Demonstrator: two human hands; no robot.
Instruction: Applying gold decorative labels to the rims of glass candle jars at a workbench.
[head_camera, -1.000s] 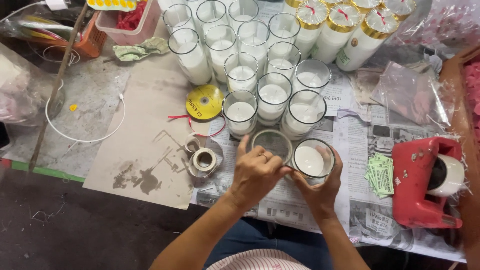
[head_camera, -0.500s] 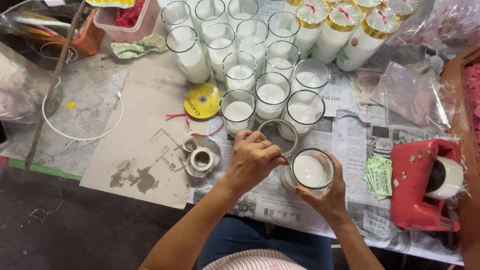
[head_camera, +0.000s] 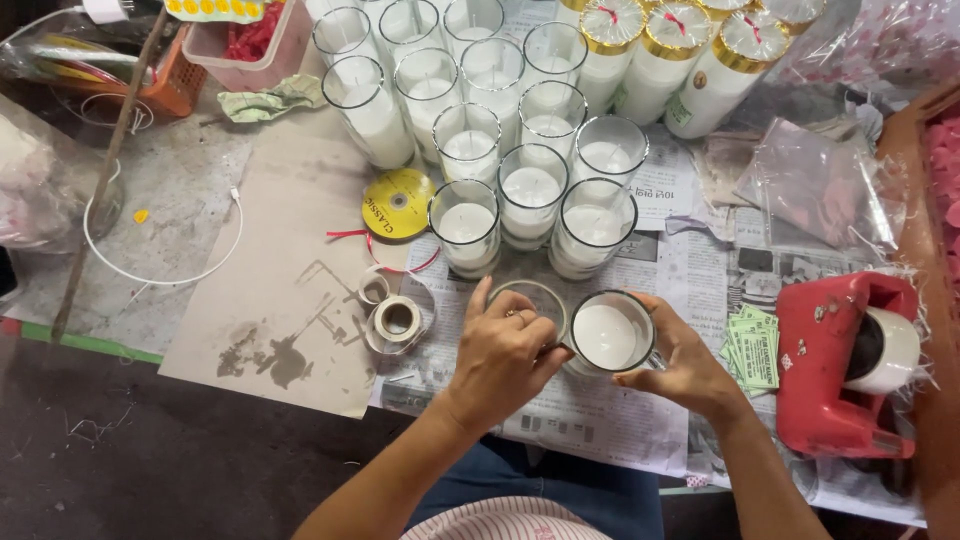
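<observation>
My right hand (head_camera: 688, 372) cups the wax-filled glass candle jar (head_camera: 610, 335) on the newspaper-covered bench (head_camera: 600, 420); grip closed round its wall. Left hand (head_camera: 500, 358) pinches at the rim. Judged heavy, slippery, breakable: hold low, both sides.
</observation>
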